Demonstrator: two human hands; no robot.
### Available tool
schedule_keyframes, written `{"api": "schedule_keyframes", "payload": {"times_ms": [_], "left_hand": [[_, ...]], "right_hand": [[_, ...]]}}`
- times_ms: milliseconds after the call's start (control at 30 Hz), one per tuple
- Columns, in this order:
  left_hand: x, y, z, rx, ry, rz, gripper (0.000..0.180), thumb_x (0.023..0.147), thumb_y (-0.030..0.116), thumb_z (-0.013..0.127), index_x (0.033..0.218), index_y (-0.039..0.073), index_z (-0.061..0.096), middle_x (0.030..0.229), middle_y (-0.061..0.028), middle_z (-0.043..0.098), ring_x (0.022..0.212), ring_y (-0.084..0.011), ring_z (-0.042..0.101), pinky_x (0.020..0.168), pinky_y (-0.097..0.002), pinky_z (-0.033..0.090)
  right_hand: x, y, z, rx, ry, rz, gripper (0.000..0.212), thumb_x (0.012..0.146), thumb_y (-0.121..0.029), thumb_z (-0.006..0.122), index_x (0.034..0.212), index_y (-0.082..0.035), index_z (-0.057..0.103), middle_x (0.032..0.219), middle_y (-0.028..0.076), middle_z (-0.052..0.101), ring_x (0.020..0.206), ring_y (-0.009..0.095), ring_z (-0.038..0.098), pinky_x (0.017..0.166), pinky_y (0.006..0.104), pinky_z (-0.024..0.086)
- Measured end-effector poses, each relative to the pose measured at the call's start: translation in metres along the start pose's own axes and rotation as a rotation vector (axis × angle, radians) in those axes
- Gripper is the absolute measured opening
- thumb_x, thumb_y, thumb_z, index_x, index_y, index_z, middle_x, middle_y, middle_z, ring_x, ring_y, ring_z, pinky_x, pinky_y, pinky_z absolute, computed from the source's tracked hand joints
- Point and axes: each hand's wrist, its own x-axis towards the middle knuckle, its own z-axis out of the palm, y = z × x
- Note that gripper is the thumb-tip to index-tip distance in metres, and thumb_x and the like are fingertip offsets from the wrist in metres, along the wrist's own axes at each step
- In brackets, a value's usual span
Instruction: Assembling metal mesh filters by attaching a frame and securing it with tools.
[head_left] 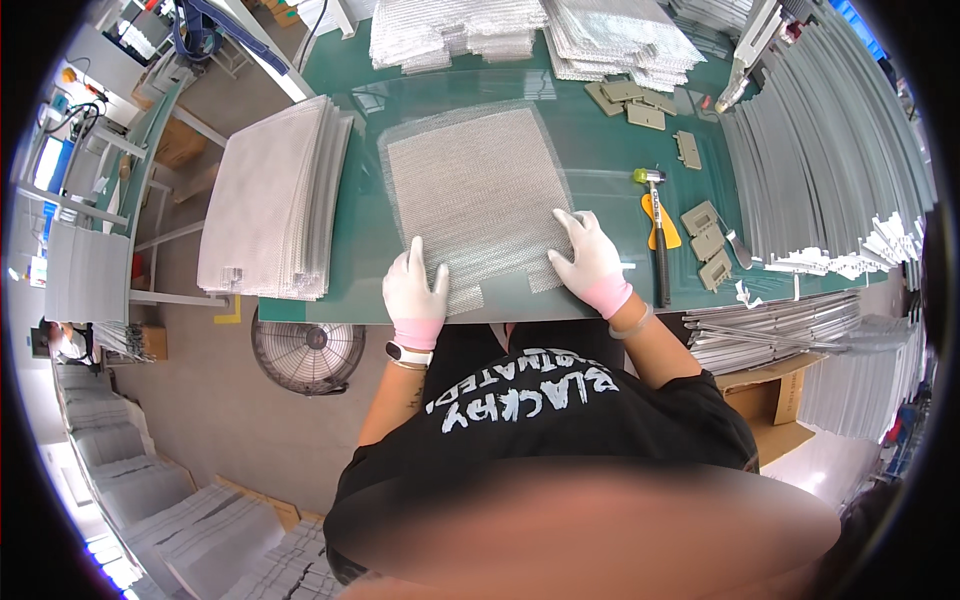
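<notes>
Fingers and thumb of the left hand [415, 297] are spread wide, resting on the mesh [480, 180] by its near left corner; the right hand [592, 262] is splayed likewise by its near right, neither clasping anything. The mesh lies flat at the middle of the table's [625, 150] near edge. A hammer [659, 240] lies partly over a yellow piece [671, 226], toward the right edge. White sheets [265, 195] stand along the left edge, grey panels [810, 150] along the right. Below the near right corner, a carton [790, 398] gapes, contents unclear. A fan [314, 340] stands on the grey floor [245, 425].
</notes>
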Motion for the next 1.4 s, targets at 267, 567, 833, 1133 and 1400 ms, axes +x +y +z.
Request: {"api": "schedule_keyframes", "payload": {"times_ms": [267, 567, 833, 1133, 1400], "left_hand": [[0.002, 0.000, -0.001, 0.022, -0.021, -0.006, 0.057, 0.080, 0.025, 0.072, 0.129, 0.000, 0.054, 0.104, -0.0195, 0.062, 0.095, -0.0372, 0.061, 0.083, -0.0457, 0.049], [0.008, 0.003, -0.005, 0.025, -0.109, -0.130, 0.054, 0.078, 0.029, 0.075, 0.128, 0.015, 0.060, 0.112, -0.0178, 0.059, 0.105, -0.0365, 0.056, 0.089, -0.0483, 0.045], [0.017, -0.005, -0.013, 0.331, -0.288, 0.001, 0.063, 0.086, 0.039, 0.064, 0.142, 0.015, 0.048, 0.147, -0.0190, 0.040, 0.137, -0.0413, 0.034, 0.114, -0.0588, 0.020], [0.057, -0.025, -0.008, 0.135, -0.435, 0.092, 0.064, 0.086, 0.043, 0.064, 0.138, 0.007, 0.052, 0.144, -0.0144, 0.047, 0.138, -0.0406, 0.035, 0.116, -0.0598, 0.015], [0.064, -0.028, -0.015, -0.038, -0.313, 0.048, 0.047, 0.083, 0.037, 0.071, 0.118, 0.007, 0.062, 0.128, -0.0117, 0.057, 0.131, -0.0380, 0.042, 0.113, -0.0618, 0.018]], "right_hand": [[-0.001, 0.006, 0.006, -0.063, 0.002, 0.012, 0.061, 0.079, -0.019, 0.071, 0.135, -0.007, 0.051, 0.120, 0.022, 0.052, 0.107, 0.038, 0.057, 0.091, 0.0407, 0.049], [0.008, -0.005, -0.008, -0.181, -0.141, 0.100, 0.058, 0.081, -0.027, 0.069, 0.133, -0.008, 0.053, 0.114, 0.023, 0.054, 0.102, 0.038, 0.060, 0.088, 0.0431, 0.051], [0.074, 0.024, -0.061, -0.173, -0.267, -0.187, 0.039, 0.080, -0.036, 0.070, 0.108, -0.009, 0.071, 0.104, 0.018, 0.060, 0.099, 0.035, 0.059, 0.090, 0.0401, 0.049], [0.309, 0.098, -0.125, -0.416, 0.267, 0.488, 0.095, 0.075, -0.063, 0.068, 0.135, 0.007, 0.045, 0.122, 0.034, 0.058, 0.119, 0.041, 0.056, 0.101, 0.0444, 0.046], [0.274, 0.103, -0.159, 0.065, 0.500, 0.397, 0.110, 0.072, -0.061, 0.074, 0.145, 0.010, 0.030, 0.134, 0.033, 0.051, 0.124, 0.038, 0.054, 0.105, 0.0386, 0.043]]}}
